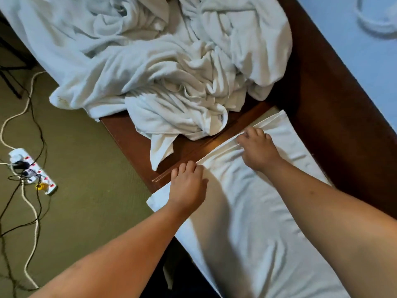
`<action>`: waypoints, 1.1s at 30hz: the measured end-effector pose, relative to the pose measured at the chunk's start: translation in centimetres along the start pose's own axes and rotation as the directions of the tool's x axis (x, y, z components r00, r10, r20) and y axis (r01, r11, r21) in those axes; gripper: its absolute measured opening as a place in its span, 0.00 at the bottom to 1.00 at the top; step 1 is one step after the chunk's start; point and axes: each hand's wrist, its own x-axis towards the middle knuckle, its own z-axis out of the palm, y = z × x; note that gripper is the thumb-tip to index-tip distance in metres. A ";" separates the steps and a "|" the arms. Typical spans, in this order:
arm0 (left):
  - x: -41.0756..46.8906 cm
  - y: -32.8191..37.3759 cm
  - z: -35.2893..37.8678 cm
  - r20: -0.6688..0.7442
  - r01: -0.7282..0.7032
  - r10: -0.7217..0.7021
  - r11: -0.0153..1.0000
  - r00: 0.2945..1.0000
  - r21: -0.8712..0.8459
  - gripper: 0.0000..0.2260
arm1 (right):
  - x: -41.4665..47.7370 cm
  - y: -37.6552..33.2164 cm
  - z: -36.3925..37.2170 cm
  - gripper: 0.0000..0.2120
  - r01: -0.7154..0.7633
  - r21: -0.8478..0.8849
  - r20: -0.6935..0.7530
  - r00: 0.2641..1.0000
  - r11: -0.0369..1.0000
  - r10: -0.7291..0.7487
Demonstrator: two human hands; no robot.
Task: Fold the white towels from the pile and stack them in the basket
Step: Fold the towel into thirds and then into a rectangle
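A long white towel lies flat along the brown wooden table, folded lengthwise, its far end near the pile. My left hand rests on the towel's far left corner, fingers curled over the edge. My right hand pinches the far edge of the same towel a little further right, where the cloth bunches into pleats. A big crumpled pile of white towels covers the far part of the table, one tail hanging toward my left hand. No basket is in view.
A white power strip with plugs and tangled black and white cables lies on the olive carpet at the left. A pale blue surface with a white ring-shaped thing runs along the right side, beyond the table's dark edge.
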 end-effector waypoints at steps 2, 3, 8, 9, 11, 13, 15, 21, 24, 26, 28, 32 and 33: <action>1.4 1.3 0.1 -0.011 0.075 -0.075 0.997 0.997 0.012 0.15 | 0.8 1.3 -0.3 0.14 -0.021 -0.015 -0.005 1.000 1.000 0.021; 2.0 1.7 0.1 -0.013 0.109 -0.108 0.994 0.994 0.023 0.15 | 1.2 1.8 -0.6 0.13 -0.021 -0.022 -0.006 1.000 1.000 0.021; 3.7 1.6 0.5 -0.016 0.029 -0.027 0.990 0.999 0.137 0.10 | 3.6 5.2 -1.5 0.09 0.034 -0.070 -0.001 0.999 0.997 -0.035; 3.9 1.4 0.4 -0.023 0.028 -0.025 0.990 0.999 0.135 0.08 | 4.1 5.7 -1.7 0.08 0.067 -0.077 -0.008 0.998 0.995 -0.068; 4.4 1.1 0.1 -0.058 0.080 -0.074 0.990 0.996 0.119 0.07 | 4.8 6.0 -1.7 0.07 0.110 -0.089 -0.058 0.992 0.990 -0.115; 4.8 0.7 -0.1 -0.078 0.106 -0.097 0.988 0.992 0.114 0.07 | 5.0 5.8 -1.1 0.07 0.087 -0.062 -0.090 0.992 0.994 -0.092; 4.9 0.1 -0.2 -0.063 0.034 -0.027 0.991 0.998 0.127 0.08 | 4.7 5.4 -0.4 0.08 0.037 0.013 -0.061 0.997 0.999 -0.036; 4.1 -0.3 -1.2 -0.017 -0.070 0.075 0.976 0.997 0.207 0.12 | 4.6 7.2 -0.5 0.10 0.033 0.093 -0.028 0.999 0.995 -0.031; 3.6 -0.2 -1.1 -0.017 -0.048 0.053 0.975 0.998 0.219 0.13 | 5.7 8.4 -1.3 0.13 0.098 0.043 0.081 0.992 0.994 -0.101; 3.6 -0.1 -1.0 -0.008 -0.064 0.068 0.972 0.998 0.224 0.11 | 6.8 9.0 -2.2 0.12 0.194 -0.035 0.144 0.972 0.980 -0.188; 3.8 0.0 -1.1 0.020 -0.079 0.076 0.971 0.997 0.227 0.09 | 7.8 9.4 -2.6 0.12 0.222 -0.068 0.078 0.973 0.973 -0.216; 4.2 -0.1 -1.2 0.015 -0.034 0.032 0.983 0.999 0.178 0.08 | 7.4 8.2 -1.7 0.17 0.104 -0.030 -0.017 0.994 0.994 -0.105; 4.2 0.0 -1.2 0.007 -0.022 0.021 0.986 1.000 0.164 0.07 | 7.2 7.6 -1.4 0.21 0.076 -0.012 -0.022 0.997 0.997 -0.077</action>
